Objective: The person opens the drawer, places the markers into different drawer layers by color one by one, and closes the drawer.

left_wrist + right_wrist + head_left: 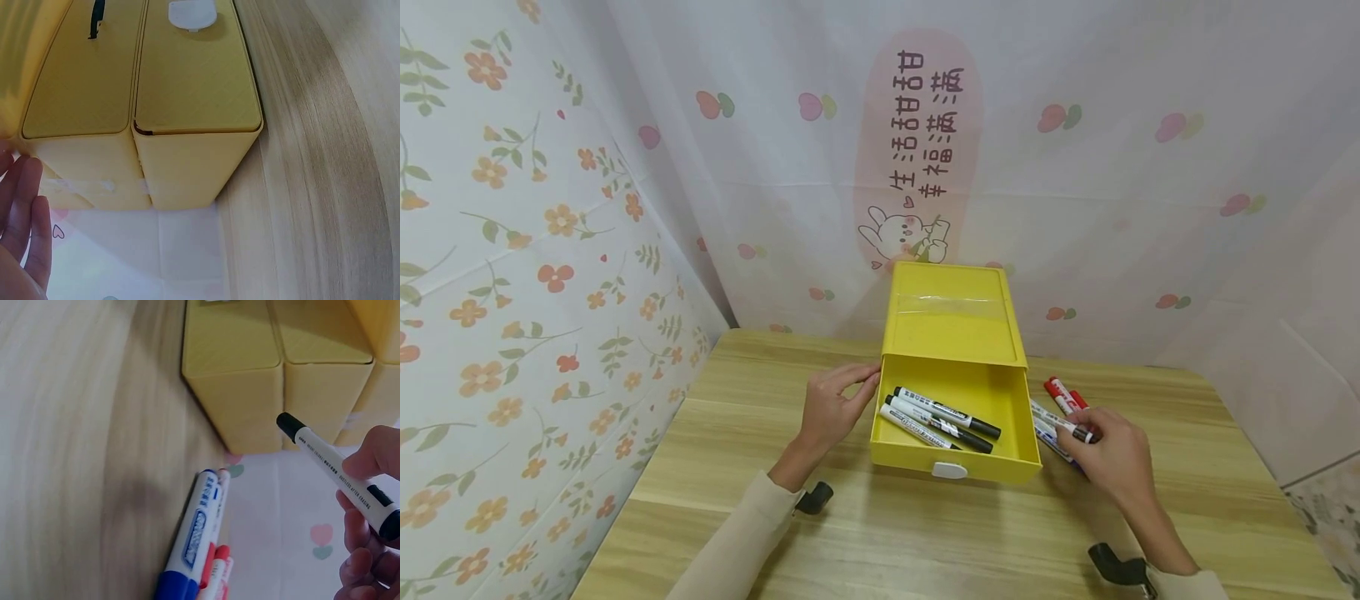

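A yellow drawer box (pixel 951 329) stands on the table with its top drawer (pixel 910 457) pulled out; three black-and-white whiteboard markers (pixel 942 423) lie inside. My left hand (pixel 835 408) touches the box's left side, fingers fairly straight in the left wrist view. To the right of the drawer, my right hand (pixel 1112 454) pinches another black-capped whiteboard marker (pixel 331 462) between thumb and fingers, above the table. Below it lie blue-capped whiteboard markers (pixel 197 531) and red-capped markers (pixel 1063 395), partly covered by the right hand in the head view.
A lower drawer with a white pull (pixel 192 14) is shut beneath the pulled-out one. Behind the wooden table (pixel 752 392) hangs a printed curtain (pixel 775 217), and a floral one (pixel 512 292) is on the left. Clear tape crosses the box top.
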A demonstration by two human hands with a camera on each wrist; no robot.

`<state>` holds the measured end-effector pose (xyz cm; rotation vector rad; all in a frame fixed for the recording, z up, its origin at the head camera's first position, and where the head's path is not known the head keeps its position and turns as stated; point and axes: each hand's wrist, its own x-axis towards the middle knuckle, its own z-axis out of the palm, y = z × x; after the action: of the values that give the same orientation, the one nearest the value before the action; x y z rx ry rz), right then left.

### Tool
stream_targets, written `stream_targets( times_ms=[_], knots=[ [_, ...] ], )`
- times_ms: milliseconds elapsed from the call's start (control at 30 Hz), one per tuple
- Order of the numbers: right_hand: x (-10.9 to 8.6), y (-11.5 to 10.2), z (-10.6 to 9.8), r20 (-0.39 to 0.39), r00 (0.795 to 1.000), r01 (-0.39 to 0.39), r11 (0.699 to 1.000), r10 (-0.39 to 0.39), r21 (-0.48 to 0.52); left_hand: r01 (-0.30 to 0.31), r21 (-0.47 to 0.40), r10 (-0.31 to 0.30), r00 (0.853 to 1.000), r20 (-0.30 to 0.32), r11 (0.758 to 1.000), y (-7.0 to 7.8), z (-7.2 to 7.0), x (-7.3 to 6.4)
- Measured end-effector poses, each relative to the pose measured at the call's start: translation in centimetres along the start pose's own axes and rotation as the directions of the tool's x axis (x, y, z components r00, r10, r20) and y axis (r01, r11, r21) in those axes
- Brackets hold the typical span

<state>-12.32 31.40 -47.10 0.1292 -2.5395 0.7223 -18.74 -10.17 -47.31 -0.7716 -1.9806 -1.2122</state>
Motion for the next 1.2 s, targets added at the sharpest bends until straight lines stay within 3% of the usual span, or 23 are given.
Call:
stream_targets(
  times_ms=[367, 767, 1200],
  knots=[
    [0.5, -1.2, -1.2, -0.027, 1.0, -0.009, 1.0, 0.009, 0.001, -0.014, -0.002, 0.014, 1.0, -0.01, 1.0, -0.2, 0.1, -0.1],
    [1.4, -2.3, -2.9, -0.065, 0.997, 0.039, 0.997, -0.035, 0.063, -0.008, -0.021, 0.008, 1.0, -0.004, 1.0, -0.2, 0.0, -0.1],
    [2.8, -3.6, -4.2, -0.094, 0.994, 0.063, 0.996, -0.057, 0.059, -0.016, -0.02, 0.016, 1.0, -0.006, 1.0, -0.2, 0.0, -0.1]
  ],
)
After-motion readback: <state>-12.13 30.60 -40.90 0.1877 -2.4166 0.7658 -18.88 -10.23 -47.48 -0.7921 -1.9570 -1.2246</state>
